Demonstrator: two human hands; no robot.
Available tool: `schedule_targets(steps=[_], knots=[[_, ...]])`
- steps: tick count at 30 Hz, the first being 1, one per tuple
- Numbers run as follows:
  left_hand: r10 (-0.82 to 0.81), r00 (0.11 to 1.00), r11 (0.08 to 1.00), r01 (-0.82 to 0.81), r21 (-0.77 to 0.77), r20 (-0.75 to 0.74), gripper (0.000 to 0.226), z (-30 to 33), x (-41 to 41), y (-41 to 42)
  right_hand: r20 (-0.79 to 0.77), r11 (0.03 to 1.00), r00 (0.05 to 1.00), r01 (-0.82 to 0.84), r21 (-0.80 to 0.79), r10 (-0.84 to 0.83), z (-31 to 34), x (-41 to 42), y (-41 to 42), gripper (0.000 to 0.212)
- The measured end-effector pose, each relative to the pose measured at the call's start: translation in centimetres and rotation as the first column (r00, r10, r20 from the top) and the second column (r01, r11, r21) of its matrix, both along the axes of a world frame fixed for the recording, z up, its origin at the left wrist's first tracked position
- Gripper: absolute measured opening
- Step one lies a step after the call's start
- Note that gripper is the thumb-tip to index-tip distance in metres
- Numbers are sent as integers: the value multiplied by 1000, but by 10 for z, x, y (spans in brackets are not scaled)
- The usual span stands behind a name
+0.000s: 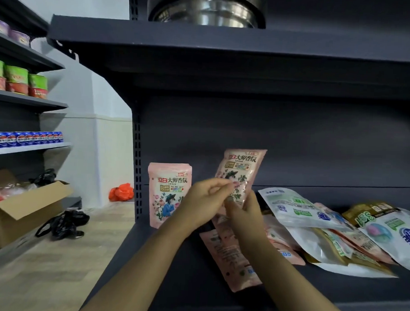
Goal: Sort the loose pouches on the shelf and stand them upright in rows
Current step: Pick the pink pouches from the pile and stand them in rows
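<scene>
Head view, both hands pinching pink pouch [239,173], upright, top tilted right

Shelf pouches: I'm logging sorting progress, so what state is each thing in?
Standing pink pouch: upright at the shelf's left end.
Held pink pouch: lifted, tilted, gripped by left hand and right hand.
Pouch pile: lying flat, overlapping, unsorted.
Cardboard box: open.
</scene>
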State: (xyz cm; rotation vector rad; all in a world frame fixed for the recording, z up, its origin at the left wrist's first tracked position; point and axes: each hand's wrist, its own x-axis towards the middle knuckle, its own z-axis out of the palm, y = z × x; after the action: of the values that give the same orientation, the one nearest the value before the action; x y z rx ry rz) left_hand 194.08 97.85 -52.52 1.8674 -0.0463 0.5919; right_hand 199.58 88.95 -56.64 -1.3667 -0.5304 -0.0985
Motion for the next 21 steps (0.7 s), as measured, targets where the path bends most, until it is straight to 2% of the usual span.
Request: schedule_targets(steps=[2, 4, 5, 7, 8, 9, 11, 12, 14, 17, 19, 21], knots=[[107, 991, 992, -112, 56, 81, 16, 4, -9, 11, -112, 978, 978, -158, 138, 174, 0, 1, -2, 36], [242, 963, 960, -255, 114, 116, 39, 5, -16, 27, -107, 927, 932, -323, 191, 347, 0, 3, -7, 37], [270, 959, 952, -280, 125, 86, 55, 3, -19, 36, -92, 897, 905, -390, 210, 415, 2, 2, -9, 37], [234, 972, 968, -229, 100, -32, 75, 0, -26, 48, -67, 848, 862, -478, 229, 503, 2, 1, -9, 39], [178, 982, 982, -173, 72, -71, 71, -2, -30, 53, -56, 831, 845, -509, 222, 532, 1, 1, -7, 40], [115, 990, 992, -111, 52, -85, 58, -5, -32, 56, -48, 827, 837, -527, 194, 545, 0, 1, -4, 41], [52, 996, 997, -48, 57, -71, 30, -11, -36, 60, -20, 858, 859, -509, 65, 511, -4, 1, 6, 41], [61, 997, 996, -58, 62, -51, 27, -15, -37, 63, 1, 879, 880, -475, -29, 476, -5, 0, 11, 40], [120, 992, 991, -118, 66, -29, 28, -25, -37, 73, 32, 897, 912, -396, -195, 410, -7, -3, 20, 35], [226, 974, 971, -222, 92, -27, 30, -45, -36, 86, 39, 901, 958, -252, -352, 283, -10, -9, 35, 22], [282, 958, 957, -278, 76, -48, 30, -59, -34, 94, 92, 860, 980, -107, -499, 175, -18, -8, 46, 29], [315, 946, 949, -313, 39, -78, 30, -72, -31, 100, 104, 824, 986, -47, -565, 127, -25, -6, 56, 36]])
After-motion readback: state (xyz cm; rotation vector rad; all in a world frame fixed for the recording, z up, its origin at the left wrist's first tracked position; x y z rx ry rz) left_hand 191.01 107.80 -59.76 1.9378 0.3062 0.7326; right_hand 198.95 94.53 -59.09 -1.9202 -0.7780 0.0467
